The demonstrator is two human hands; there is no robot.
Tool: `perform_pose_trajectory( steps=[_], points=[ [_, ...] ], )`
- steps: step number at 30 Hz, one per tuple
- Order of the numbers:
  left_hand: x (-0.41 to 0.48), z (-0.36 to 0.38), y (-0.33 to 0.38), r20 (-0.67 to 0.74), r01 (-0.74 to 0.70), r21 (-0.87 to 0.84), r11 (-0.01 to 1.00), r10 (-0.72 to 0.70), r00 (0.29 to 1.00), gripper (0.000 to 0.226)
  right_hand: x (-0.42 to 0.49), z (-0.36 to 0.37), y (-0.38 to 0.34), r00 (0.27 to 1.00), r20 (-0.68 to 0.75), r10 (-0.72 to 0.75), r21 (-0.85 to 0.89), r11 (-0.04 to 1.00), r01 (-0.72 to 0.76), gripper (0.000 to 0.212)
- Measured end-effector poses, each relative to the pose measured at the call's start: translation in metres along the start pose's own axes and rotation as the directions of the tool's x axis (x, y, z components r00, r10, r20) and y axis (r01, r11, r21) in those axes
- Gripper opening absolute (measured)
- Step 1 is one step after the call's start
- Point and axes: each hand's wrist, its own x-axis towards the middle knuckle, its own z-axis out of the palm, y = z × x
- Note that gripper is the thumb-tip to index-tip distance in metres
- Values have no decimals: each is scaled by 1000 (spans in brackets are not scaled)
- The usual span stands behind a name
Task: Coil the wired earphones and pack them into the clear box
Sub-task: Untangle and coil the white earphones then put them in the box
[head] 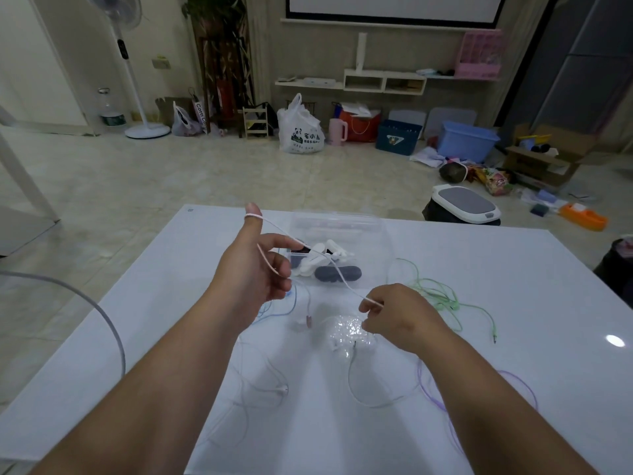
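Thumb and forefinger of the right hand (pixel 394 313) pinch the pink earphone cable (pixel 346 284). The left hand (pixel 253 272) has it hooked over its raised thumb, other fingers curled round the strand. The cable slants taut between them, and the clear box (pixel 342 224) sits on the table just beyond, nearer the left hand.

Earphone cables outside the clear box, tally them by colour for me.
Pink earphone cable: 1
Green earphone cable: 1
Blue earphone cable: 1
Purple earphone cable: 1
White earphone cables: 2, possibly one set
Total: 6
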Motion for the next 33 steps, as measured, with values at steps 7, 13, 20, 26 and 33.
perform_pose_trajectory(
  steps=[7, 13, 20, 26, 33],
  points=[
    [-2, 6, -2, 247, -80, -173, 982, 122, 961, 85, -1, 12, -8, 996, 21, -84, 237, 968, 77, 35],
    [-1, 7, -6, 286, -96, -207, 974, 154, 946, 86, -3, 19, -14, 990, 96, -100, 186, 979, 81, 28],
    [-3, 8, -4, 304, -99, -232, 968, 169, 937, 84, -4, 30, -19, 987, 113, -114, 95, 990, 103, 39],
    [-1, 8, -5, 237, -133, -207, 969, 182, 954, 83, -6, 27, -23, 991, -16, -130, 13, 991, 130, 18],
    [-1, 8, -3, 164, -124, -215, 969, 161, 973, 80, -7, 18, -20, 977, 177, -117, -53, 990, 128, 8]
  ],
)
